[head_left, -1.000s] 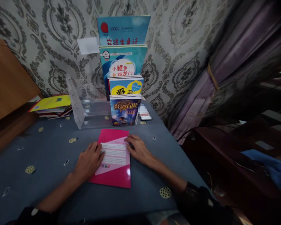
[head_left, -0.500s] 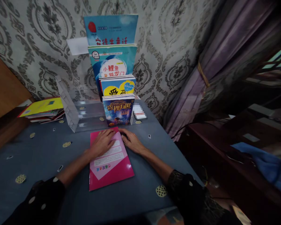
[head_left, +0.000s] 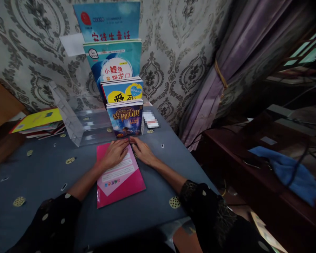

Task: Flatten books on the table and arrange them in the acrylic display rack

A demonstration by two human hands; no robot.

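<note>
Basically, a pink book is laid flat on the table, lower half of the frame, slightly left of centre. Its long axis is pointed roughly up the frame, short top edge toward the clear stand and the dark-blue book stood upright at frame centre. The upper part of the pink book is overlapped by the left hand; its fingers are stretched out, close together, aimed upper right, and nothing is seen gripped in them. The right hand is placed at the upper right corner, fingers narrow and slightly bent; whether the edge is pinched cannot be told. Fingertips of both hands are nearly met there. From the left fingers, most of the cover is found toward the bottom of the frame; from the right ones, toward lower left. The left hand is nearer the cover's middle. A stack of books, yellow on top, is seen at left.
</note>
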